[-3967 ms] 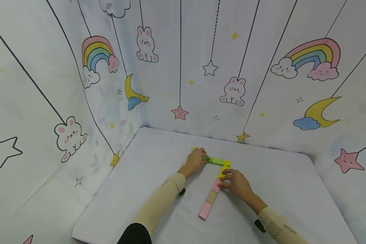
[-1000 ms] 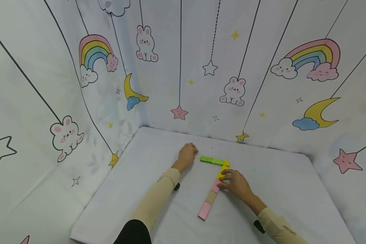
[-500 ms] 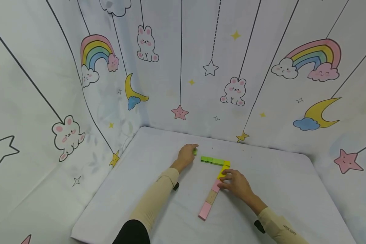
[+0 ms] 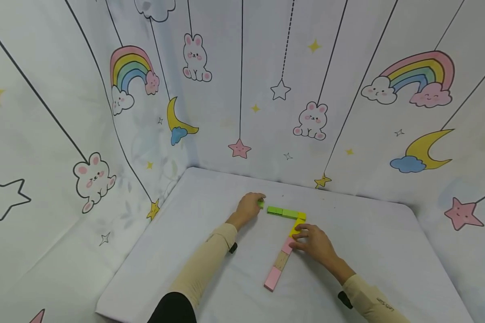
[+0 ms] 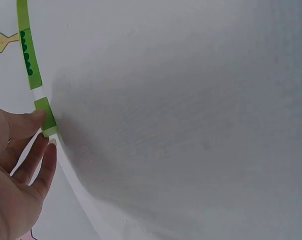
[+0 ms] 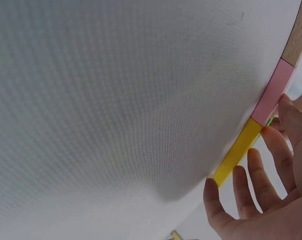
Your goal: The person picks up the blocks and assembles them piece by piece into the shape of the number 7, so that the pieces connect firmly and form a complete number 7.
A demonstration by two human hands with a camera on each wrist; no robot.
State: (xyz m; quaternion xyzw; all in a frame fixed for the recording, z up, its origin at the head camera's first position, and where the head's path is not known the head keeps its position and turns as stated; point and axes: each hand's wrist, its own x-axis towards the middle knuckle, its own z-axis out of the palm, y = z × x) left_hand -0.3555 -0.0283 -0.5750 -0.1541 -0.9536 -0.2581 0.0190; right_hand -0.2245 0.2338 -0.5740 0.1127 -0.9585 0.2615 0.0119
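Flat blocks form an L on the white table (image 4: 210, 278). A green row (image 4: 283, 211) meets a yellow block (image 4: 296, 225), and below that run a pink block (image 4: 285, 246), a wooden block (image 4: 280, 260) and another pink block (image 4: 271, 279). My left hand (image 4: 248, 207) pinches a small green block (image 4: 261, 204) just left of the green row, with a small gap between them. In the left wrist view the thumb and a fingertip hold this small green block (image 5: 45, 116) below the green row (image 5: 28, 50). My right hand (image 4: 313, 242) rests straight fingers against the yellow block (image 6: 238, 150) and pink block (image 6: 273, 92).
White backdrop sheets (image 4: 242, 112) printed with rainbows, bunnies, moons and stars close in the table at the back and on both sides. The table's rounded front edge (image 4: 105, 309) is near my left sleeve.
Four seconds ago my left hand lay on the green row; it has since drawn back left with one small green block, then edged it slightly right. The right hand has stayed put.
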